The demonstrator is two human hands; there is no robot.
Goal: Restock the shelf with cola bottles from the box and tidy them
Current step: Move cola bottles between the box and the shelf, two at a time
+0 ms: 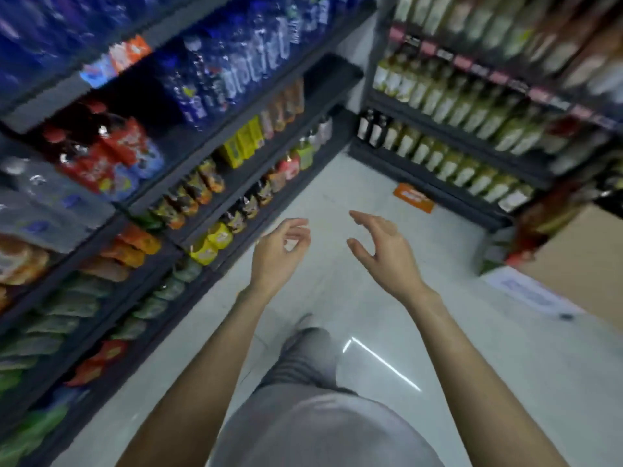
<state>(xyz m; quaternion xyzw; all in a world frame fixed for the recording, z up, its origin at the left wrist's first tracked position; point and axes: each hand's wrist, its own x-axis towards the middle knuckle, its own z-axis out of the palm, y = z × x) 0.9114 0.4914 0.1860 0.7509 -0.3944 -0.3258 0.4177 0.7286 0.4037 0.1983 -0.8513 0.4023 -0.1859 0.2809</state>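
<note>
Both hands are out in front at the centre of the frame, empty. The left hand (281,251) has its fingers loosely curled round nothing; the right hand (381,246) is spread wide, fingers apart and slightly bent. They sit near each other but apart, palms turned inward, which reads as a carrying shape made ready for a reach rather than a grip on anything

Below them are a grey trouser leg (305,355) and the pale floor (438,332), so the person seems to be mid-aisle, between shelf and supply

The box (573,264) lies at the right edge of the frame, brown cardboard with a white label, well apart from the hands; its contents cannot be seen. The cola bottles (101,146), dark with red caps and red wrap, stand on the shelf (188,143) at upper left, with a dark gap just right of them that looks like the space to be filled. Other drinks fill the racks all round; blur hides their labels
</note>
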